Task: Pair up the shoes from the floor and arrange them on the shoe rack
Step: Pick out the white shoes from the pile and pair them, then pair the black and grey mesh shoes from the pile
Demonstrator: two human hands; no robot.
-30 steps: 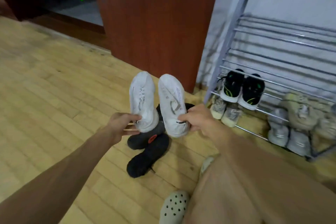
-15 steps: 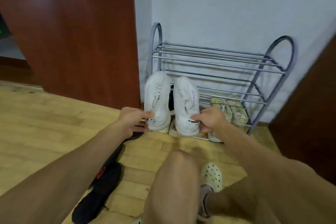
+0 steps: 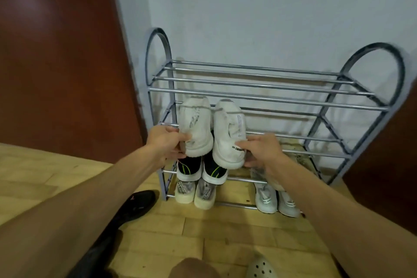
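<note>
- Standing against a pale wall point(image 3: 270, 7), a grey metal shoe rack point(image 3: 266, 93) with arched ends and tiers of horizontal bars fills the middle of the view; a dark red-brown panel point(image 3: 58, 52) flanks it on the left.
- Top tier: bare bars, nothing resting on them.
- Lower tier, left: a black pair with green stripes and white soles point(image 3: 200, 170), heels outward, directly below and partly hidden by the held shoes.
- Floor level under the rack, left: a cream pair with lettered heel tabs point(image 3: 195, 193). Right: a pale grey pair point(image 3: 276, 198), partly covered by the right forearm. Further shoes behind the right hand are too blurred to identify.
- A black shoe point(image 3: 137, 204) lies on the wooden floor point(image 3: 214, 232) just left of the rack's front leg, apart from any pair.
- A perforated clog point(image 3: 261, 268) on the person's foot shows at the bottom edge.
- Left hand point(image 3: 168, 142): fingers closed round the heel of the left white sneaker point(image 3: 195, 128).
- Right hand point(image 3: 261, 149): fingers closed round the heel of the right white sneaker point(image 3: 229, 135), which carries small dark print on its side.
- Both sneakers are white, scuffed, side by side and nearly touching, toes pointing up into the rack at middle-tier height, in front of its left half. Whether the toes rest on the bars cannot be told.
</note>
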